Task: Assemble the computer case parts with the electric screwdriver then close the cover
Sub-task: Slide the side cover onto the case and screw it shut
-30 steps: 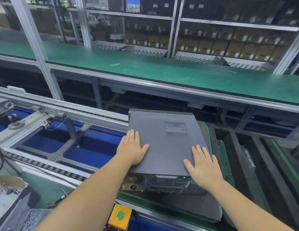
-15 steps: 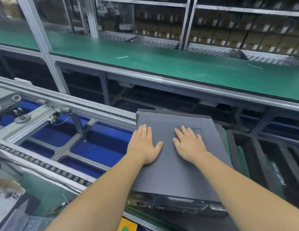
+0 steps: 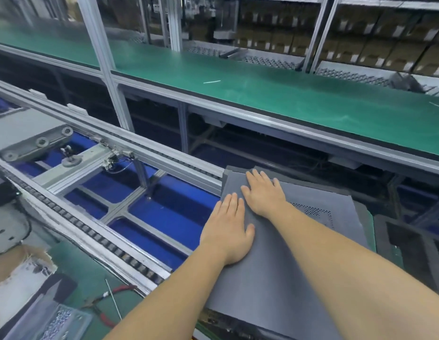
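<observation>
left hand [image 3: 227,233] flat on the grey cover [image 3: 274,278] of the computer case, fingers straight and close together, palm pressing down near the cover's left edge, holding nothing. right hand [image 3: 263,192] likewise spread flat, fingers straight, just beyond the left hand and near the cover's far left corner, thumb side almost touching the left fingertips; also holding nothing. both bare forearms reaching in from the bottom right across the cover.

cover lying flat on top of the computer case, a perforated vent patch [image 3: 316,213] showing to the right of the right wrist. near end of the case [image 3: 238,326] visible as a dark strip under the cover's near edge. case sitting on the line at lower right, beside a roller conveyor [image 3: 91,231] with grey rails and blue panels underneath.

on the green table [image 3: 91,278] at lower left: red-handled pliers [image 3: 103,305], a thin white tie [image 3: 113,299] across them, a clear tray of small screws [image 3: 59,325], blurred, and torn cardboard [image 3: 22,266]. beyond the conveyor, a long green belt [image 3: 262,89], and past it shelves of brown boxes [image 3: 360,45].
</observation>
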Tool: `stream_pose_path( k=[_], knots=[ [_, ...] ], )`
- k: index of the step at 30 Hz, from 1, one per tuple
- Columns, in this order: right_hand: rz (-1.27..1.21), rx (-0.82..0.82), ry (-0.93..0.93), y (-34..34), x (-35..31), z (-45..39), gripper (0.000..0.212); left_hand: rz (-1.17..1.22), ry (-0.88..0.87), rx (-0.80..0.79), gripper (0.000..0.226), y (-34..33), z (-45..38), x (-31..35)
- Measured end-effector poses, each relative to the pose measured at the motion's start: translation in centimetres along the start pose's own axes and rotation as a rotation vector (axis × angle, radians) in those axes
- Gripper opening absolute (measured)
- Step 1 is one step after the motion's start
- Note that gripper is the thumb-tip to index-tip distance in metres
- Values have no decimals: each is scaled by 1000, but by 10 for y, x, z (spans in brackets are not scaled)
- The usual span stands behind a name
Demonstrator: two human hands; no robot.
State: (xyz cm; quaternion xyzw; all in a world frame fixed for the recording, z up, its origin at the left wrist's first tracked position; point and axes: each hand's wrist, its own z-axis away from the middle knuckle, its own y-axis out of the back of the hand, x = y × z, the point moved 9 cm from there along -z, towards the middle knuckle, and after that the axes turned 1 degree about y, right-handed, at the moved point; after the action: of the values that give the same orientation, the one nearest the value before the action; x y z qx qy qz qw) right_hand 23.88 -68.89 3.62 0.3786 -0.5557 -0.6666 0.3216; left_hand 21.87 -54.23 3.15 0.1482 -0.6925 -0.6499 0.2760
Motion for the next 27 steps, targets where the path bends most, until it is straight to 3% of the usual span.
stream_pose_path(
  k=[5,10,11,13,15,19,27],
  knots=[
    [-52,90,-15,-5,6,-4,67,-1,16,24,77,0,-3,0],
    [1,176,43,9,4,-7,52,150,147,227,68,25,-7,-17],
    [37,192,59,13,8,-10,49,193,252,219,74,23,-6,-27],
    [64,187,16,19,27,-17,53,329,472,60,82,7,-4,-49],
    [37,142,-88,16,49,-23,66,392,555,-75,71,-9,-6,-57],
    [19,155,-121,13,55,-29,72,250,571,12,58,-2,-11,-55],
    [-5,192,-172,20,53,-30,58,215,639,113,51,6,-16,-55]
  ],
)
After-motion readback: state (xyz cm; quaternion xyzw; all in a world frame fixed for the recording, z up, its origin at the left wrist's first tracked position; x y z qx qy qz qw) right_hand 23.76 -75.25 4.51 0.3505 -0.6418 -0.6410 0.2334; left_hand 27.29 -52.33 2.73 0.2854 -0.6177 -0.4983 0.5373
